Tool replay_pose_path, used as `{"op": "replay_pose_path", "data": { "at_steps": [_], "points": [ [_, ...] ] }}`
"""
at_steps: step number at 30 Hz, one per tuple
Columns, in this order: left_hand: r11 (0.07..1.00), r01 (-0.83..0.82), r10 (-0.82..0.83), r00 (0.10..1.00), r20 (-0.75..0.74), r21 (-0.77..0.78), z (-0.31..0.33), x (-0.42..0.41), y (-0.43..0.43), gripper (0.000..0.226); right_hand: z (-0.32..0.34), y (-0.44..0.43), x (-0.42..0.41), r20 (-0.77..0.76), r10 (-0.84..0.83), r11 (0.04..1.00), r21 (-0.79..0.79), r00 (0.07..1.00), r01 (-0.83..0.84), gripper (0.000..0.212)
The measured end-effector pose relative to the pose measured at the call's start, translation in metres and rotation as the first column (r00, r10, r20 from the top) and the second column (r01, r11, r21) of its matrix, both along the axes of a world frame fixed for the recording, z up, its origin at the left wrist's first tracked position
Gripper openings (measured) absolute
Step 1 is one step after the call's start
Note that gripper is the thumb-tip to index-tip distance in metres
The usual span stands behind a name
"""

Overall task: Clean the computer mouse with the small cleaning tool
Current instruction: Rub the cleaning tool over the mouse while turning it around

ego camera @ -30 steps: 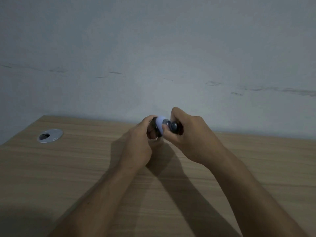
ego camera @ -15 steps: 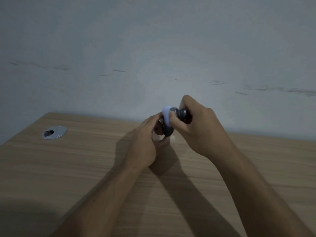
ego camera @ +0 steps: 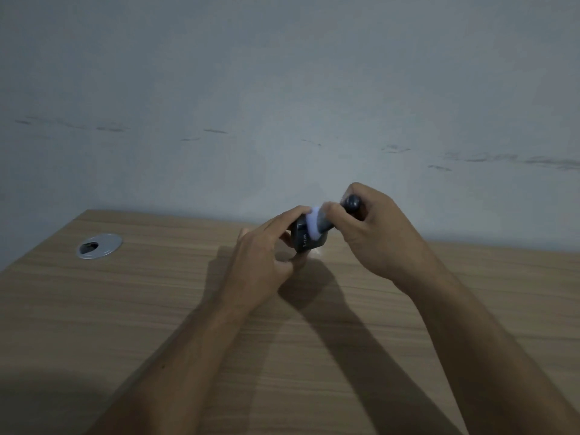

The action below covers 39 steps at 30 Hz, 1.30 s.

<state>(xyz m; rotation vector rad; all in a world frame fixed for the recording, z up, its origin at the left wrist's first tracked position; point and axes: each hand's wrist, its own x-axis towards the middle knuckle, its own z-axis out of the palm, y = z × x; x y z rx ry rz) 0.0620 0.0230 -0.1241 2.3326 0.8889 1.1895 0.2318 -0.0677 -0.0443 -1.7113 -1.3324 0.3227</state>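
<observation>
Now, far left, a round metal cable grommet (ego camera: 99,245) sits in the wood-grain desk (ego camera: 157,309). Mid-scene, the left hand (ego camera: 266,255) pinches the dark, smooth computer mouse (ego camera: 309,240) above the desk. The right hand (ego camera: 373,233) is closed around the dark-handled cleaning tool (ego camera: 353,204), soft white head pressed on the mouse. Wiping's underway, I'd say; next, turn the mouse.

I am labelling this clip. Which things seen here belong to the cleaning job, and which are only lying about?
Job:
- computer mouse, in left hand
- cleaning tool, in right hand

Only there:
- metal cable grommet
- wooden desk
</observation>
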Motion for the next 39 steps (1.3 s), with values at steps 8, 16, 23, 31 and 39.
{"op": "replay_pose_path", "data": {
  "at_steps": [8,16,23,31,39],
  "points": [
    [1.0,0.016,-0.016,1.0,0.006,0.019,0.0,0.0,0.001,0.074,-0.002,0.003,-0.001,-0.008,-0.074,0.997,0.002,0.997,0.074,0.037],
    [0.995,0.06,-0.055,0.996,0.064,-0.077,-0.005,0.001,0.0,0.068,-0.001,0.001,0.001,0.029,-0.059,0.998,-0.004,0.998,0.059,0.038],
    [0.852,0.246,-0.067,0.927,0.37,-0.463,-0.011,0.006,0.002,0.043,-0.009,0.001,0.002,0.072,-0.169,0.986,0.023,0.983,0.168,0.035],
    [0.739,0.327,-0.04,0.894,0.446,-0.589,-0.003,0.001,0.001,0.046,-0.005,-0.002,0.007,0.175,-0.036,0.999,0.031,0.984,0.031,0.036],
    [0.732,0.319,-0.027,0.897,0.442,-0.603,-0.004,0.004,0.002,0.054,-0.007,-0.001,-0.004,0.275,0.064,0.997,0.021,0.959,-0.073,0.038]
  ]
}}
